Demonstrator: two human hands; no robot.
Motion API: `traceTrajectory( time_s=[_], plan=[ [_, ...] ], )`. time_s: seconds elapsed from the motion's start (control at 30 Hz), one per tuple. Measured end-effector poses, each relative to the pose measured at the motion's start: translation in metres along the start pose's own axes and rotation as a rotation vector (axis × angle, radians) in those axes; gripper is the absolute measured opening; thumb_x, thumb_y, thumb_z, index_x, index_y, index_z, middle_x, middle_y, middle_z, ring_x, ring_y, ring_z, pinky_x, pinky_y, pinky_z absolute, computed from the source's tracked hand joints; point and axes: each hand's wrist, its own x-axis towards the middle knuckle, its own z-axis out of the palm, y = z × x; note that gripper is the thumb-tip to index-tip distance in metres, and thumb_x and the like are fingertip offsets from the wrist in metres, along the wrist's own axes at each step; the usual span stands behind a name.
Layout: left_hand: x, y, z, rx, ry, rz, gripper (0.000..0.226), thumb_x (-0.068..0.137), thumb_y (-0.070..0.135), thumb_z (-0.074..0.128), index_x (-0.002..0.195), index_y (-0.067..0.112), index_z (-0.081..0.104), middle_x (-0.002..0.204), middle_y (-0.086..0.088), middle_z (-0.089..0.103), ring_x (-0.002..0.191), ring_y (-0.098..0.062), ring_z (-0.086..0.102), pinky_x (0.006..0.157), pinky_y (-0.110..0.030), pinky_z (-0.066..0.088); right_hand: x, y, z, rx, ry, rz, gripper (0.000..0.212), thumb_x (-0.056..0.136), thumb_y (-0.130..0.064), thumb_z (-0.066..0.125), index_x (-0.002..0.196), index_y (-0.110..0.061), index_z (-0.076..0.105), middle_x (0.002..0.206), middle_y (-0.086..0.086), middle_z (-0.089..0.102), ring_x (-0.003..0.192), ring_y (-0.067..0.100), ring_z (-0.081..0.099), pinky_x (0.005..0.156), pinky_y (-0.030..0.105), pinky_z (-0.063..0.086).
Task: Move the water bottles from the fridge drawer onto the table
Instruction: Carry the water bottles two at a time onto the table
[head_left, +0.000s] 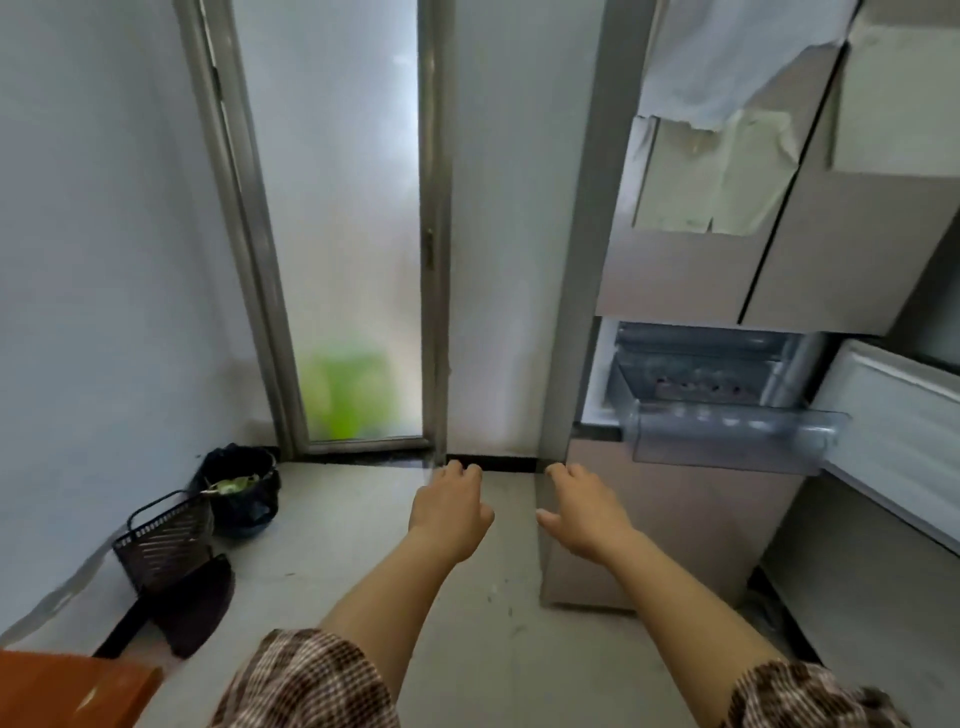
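Checked sleeves (306, 680) are seen at the bottom edge, and from them two bare forearms are stretched out over the floor (363, 597). Nothing is held: the left hand (449, 512) and the right hand (584, 514) are both empty, with fingers loosely curled downward, the right thumb stuck out to the left. The two are held near each other but apart, and the right hand is placed left of and below the fridge drawer (727, 436), touching nothing. That clear plastic drawer is pulled out of the fridge (701, 270) at the far right, under an open compartment door (893, 431). A row of small round shapes (696, 387) is seen inside it; these are judged to be the caps of the water bottles, though the blur prevents certainty. The task is therefore judged to be at its start or between trips: the drawer is open, no bottle is in hand, and the lifting and carrying are left to do. An orange corner at near left is taken to be the bench (62, 691); nothing is seen on the small part shown. The floor is pale and scuffed. At far left, against a plain wall (93, 234), a bin lined with a black bag (241, 488), a dark slotted basket (163, 535) and a dark dustpan-like thing (195, 605) are gathered. A frosted glass door (343, 208) is set in the far wall, with a green blur (345, 387) behind it.
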Motion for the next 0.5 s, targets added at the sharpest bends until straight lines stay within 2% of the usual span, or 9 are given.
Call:
traceTrajectory(
  time_s=[0.23,0.5],
  plan=[
    [0.103,0.129,0.036,-0.019,-0.033,0.239,0.043,0.092,0.031,0.049,0.131,0.014,0.045,0.132,-0.008,0.047,0.121,-0.026,0.045,0.094,-0.039,0.046,0.032,0.133,-0.037,0.029,0.071,0.190,0.060,0.093,-0.038,0.056,0.144,-0.020,0.031,0.144,0.005,0.038,0.130,0.024,0.041,0.104,0.041,0.040],
    [0.242,0.253,0.072,-0.058,-0.071,0.432,0.042,0.092,0.031,0.051,0.130,0.014,0.045,0.131,-0.008,0.047,0.118,-0.026,0.046,0.095,-0.038,0.046,0.122,0.272,-0.091,-0.033,0.121,0.354,0.059,0.093,-0.039,0.055,0.144,-0.020,0.032,0.146,0.006,0.038,0.134,0.026,0.039,0.107,0.045,0.037]
  ],
)
